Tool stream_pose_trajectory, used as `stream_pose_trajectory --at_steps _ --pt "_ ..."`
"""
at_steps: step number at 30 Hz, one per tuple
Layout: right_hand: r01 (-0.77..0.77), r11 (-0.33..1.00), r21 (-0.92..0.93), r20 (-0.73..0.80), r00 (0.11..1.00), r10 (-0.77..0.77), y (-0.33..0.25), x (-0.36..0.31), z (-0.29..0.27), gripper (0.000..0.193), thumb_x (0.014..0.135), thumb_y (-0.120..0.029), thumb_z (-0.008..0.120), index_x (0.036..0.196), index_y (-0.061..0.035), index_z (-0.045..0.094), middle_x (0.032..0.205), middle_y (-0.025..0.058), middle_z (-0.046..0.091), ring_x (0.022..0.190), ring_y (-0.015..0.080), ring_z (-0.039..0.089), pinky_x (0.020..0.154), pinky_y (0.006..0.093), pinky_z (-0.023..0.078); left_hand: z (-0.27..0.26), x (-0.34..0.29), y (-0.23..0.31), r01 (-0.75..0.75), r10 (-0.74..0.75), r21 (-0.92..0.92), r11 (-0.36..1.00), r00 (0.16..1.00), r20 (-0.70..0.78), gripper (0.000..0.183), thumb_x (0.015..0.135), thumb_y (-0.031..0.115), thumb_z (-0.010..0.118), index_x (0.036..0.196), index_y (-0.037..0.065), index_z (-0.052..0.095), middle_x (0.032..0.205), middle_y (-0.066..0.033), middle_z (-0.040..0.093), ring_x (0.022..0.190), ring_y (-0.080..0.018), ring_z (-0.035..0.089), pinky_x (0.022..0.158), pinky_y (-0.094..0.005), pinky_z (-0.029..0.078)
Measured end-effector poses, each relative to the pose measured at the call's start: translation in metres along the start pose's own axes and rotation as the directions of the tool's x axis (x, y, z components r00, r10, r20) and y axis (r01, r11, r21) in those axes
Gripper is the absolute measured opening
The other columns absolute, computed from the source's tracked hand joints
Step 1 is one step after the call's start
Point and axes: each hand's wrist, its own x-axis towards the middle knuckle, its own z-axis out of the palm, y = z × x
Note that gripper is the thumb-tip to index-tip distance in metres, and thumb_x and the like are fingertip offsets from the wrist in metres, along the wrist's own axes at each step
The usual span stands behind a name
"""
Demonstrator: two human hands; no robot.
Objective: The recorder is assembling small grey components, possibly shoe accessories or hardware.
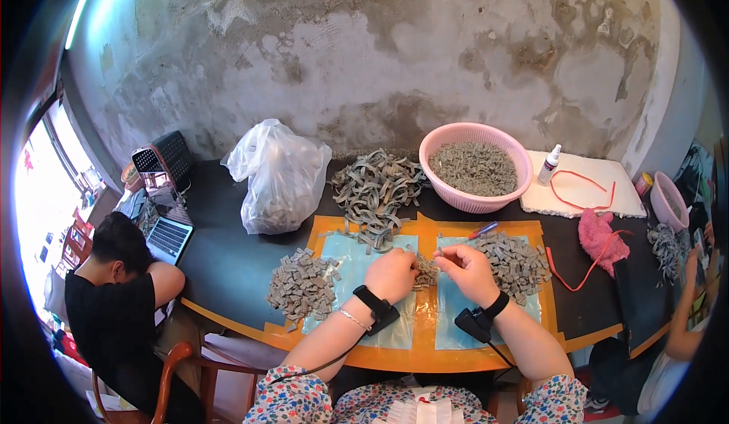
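Presently, left hand: fingers curled, pinching a small clump of grey strips.
Right hand: fingertips pressed together on the same clump, between both hands.
Right of fingers: loose grey pieces.
Left of fingers: second grey heap.
Beyond fingers: pink basket, tangled strips.

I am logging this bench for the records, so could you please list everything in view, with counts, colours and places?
Pink basin: one, holds grey pieces, back centre.
Plastic bag: one, clear white, back left.
Strip tangle: one grey heap, behind the mats.
Grey piece piles: two, left and right of the hands.
White foam board: one, back right, red cord and small bottle on it.
Pink cloth: one, right.
Laptop: one, far left, by a seated person.
Left hand: closed over small grey pieces.
Right hand: pinching something too small to tell.
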Motion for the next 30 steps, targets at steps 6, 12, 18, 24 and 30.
stream_pose_trajectory --at_steps 6,12,18,24,30 --pt "0.019 0.984 -0.177 0.038 0.999 -0.013 0.009 -0.021 0.000 0.018 0.080 -0.014 0.066 0.091 0.0004 0.063 0.080 0.0040 0.060 0.068 0.0088 0.057 0.063 0.0223 0.046 0.003 -0.007 -0.016 -0.086 0.065 -0.187 0.979 0.992 -0.112 0.014 0.075 0.014 0.065 0.086 0.006 0.067 0.080 -0.0120 0.061 0.070 -0.0273 0.058 0.064 -0.0355 0.047" --pt "0.146 0.944 -0.295 0.079 0.989 -0.128 0.008 -0.019 -0.001 0.019 0.078 -0.013 0.067 0.091 -0.0003 0.063 0.086 0.0081 0.060 0.072 0.0117 0.058 0.062 0.0233 0.046 -0.007 -0.008 -0.013 0.041 -0.076 -0.427 0.903 0.995 -0.066 0.026 0.072 0.007 0.070 0.098 0.004 0.065 0.080 -0.0066 0.061 0.060 -0.0129 0.054 0.057 -0.0255 0.045" --pt "-0.069 0.984 -0.165 0.018 0.997 0.073 0.009 -0.022 0.005 0.019 0.078 -0.014 0.068 0.092 -0.0024 0.064 0.085 0.0057 0.065 0.066 0.0089 0.058 0.061 0.0215 0.046 -0.002 -0.008 -0.011 0.008 -0.071 -0.650 0.760 0.995 -0.071 0.025 0.076 0.001 0.065 0.101 0.001 0.061 0.090 -0.0073 0.063 0.074 -0.0129 0.061 0.067 -0.0235 0.049" --pt "-0.139 0.987 0.085 0.024 0.990 0.137 0.012 -0.026 0.008 0.018 0.082 -0.016 0.066 0.090 0.0001 0.063 0.081 0.0033 0.065 0.067 0.0054 0.057 0.062 0.0201 0.046 -0.006 -0.013 0.003 0.158 -0.074 -0.969 0.191 0.987 0.146 0.016 0.082 -0.003 0.058 0.098 -0.006 0.060 0.093 -0.0111 0.064 0.082 -0.0156 0.062 0.074 -0.0257 0.052" --pt "-0.188 0.975 0.122 0.038 0.982 0.185 0.014 -0.022 0.004 0.014 0.085 -0.014 0.062 0.088 -0.0006 0.063 0.076 0.0005 0.062 0.066 0.0035 0.055 0.057 0.0173 0.043 -0.003 -0.013 0.000 0.169 0.013 -0.964 0.203 0.984 0.176 0.020 0.083 -0.005 0.054 0.102 -0.006 0.060 0.098 -0.0122 0.063 0.084 -0.0138 0.061 0.075 -0.0239 0.051"
